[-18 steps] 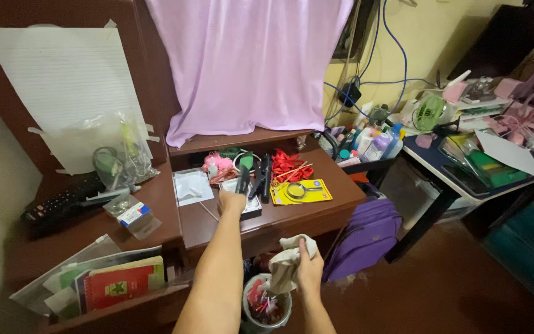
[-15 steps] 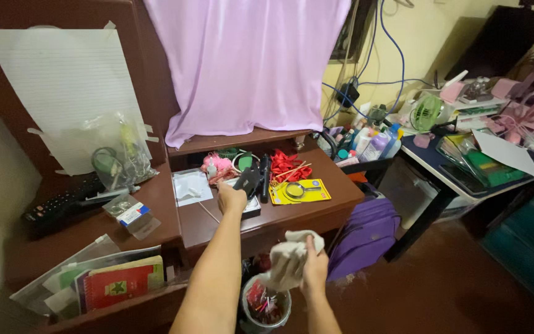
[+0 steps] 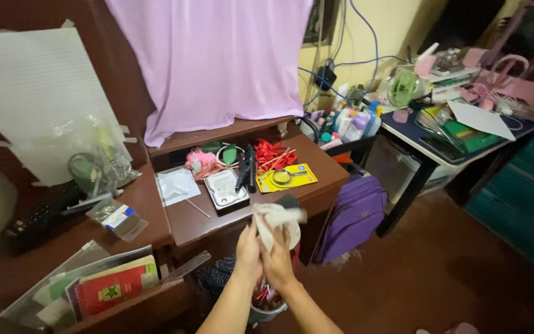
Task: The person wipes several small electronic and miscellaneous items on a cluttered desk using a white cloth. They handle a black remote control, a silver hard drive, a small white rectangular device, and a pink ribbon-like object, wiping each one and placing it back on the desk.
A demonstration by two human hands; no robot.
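Note:
My left hand [image 3: 246,250] and my right hand [image 3: 278,265] are pressed together in front of the brown desk [image 3: 316,168], above a small waste bin [image 3: 266,304]. Between them is a crumpled white cloth [image 3: 272,219]. A small black object [image 3: 289,201] pokes out of the top of the cloth; my left hand grips it from below, and my right hand holds the cloth around it. On the desk behind lie a black box with a white card [image 3: 224,190], black clips [image 3: 246,170] and a yellow card with a magnifying glass [image 3: 285,178].
A purple bag [image 3: 353,213] leans against the desk's right side. A cluttered blue-topped side table [image 3: 431,143] with a green fan [image 3: 405,91] stands at the right. A remote [image 3: 29,218], plastic bags and a red book [image 3: 111,289] lie at the left. Lilac cloth [image 3: 217,62] hangs behind.
My left hand has lifted a black object off the desk and drawn it back to my right hand and the cloth. The view has shifted right and down.

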